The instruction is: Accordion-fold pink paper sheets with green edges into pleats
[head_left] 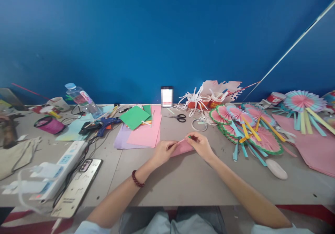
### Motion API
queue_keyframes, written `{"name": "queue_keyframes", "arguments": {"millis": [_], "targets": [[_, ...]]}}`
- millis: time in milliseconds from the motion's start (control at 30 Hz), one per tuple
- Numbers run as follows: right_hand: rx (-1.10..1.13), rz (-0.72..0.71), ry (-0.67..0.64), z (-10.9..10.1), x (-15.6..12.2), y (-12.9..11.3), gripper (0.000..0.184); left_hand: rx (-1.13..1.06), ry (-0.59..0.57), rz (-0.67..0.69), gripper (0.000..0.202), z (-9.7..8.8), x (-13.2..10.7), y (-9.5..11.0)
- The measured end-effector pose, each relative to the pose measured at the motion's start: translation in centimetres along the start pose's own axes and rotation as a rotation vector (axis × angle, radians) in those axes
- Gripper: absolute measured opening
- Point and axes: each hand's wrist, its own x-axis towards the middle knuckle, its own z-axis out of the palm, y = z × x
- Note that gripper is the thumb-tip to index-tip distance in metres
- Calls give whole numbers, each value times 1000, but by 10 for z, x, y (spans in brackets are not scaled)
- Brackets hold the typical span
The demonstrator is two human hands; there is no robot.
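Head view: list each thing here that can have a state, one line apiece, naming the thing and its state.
Pink paper, held, edge pinched
Left hand, pinching the paper
Right hand, pinching the paper
Small phone, upright, screen lit
Large phone, lying back up
Bottle, capped, tilted
Scissors, lying flat, blades apparently closed
Power strip, chargers plugged in
Paper fans, spread open

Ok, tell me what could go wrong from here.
The pink paper is pinched in the fingers of the left hand and right hand; if either slips, the fold might come out crooked.
The phone seems to jut past the edge of the table; a tug on its cable could pull it off.
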Motion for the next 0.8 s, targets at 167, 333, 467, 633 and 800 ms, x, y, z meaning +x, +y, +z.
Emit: {"name": "queue_keyframes", "arguments": {"millis": [167,333,467,633,800], "targets": [[48,44,-52,-4,2,-3,37,-60,-48,2,47,0,0,4],[-55,138,-206,-5,1,-12,32,-103,-97,-7,48,1,0,5],[-93,125,-181,-6,0,-14,29,-160,-104,-19,43,1,0,4],[-120,88,-94,-8,1,-12,29,-179,-149,-61,42,-7,2,5],[-115,108,-50,-7,2,-11,30,-168,-163,-81,44,-9,3,3]]}}
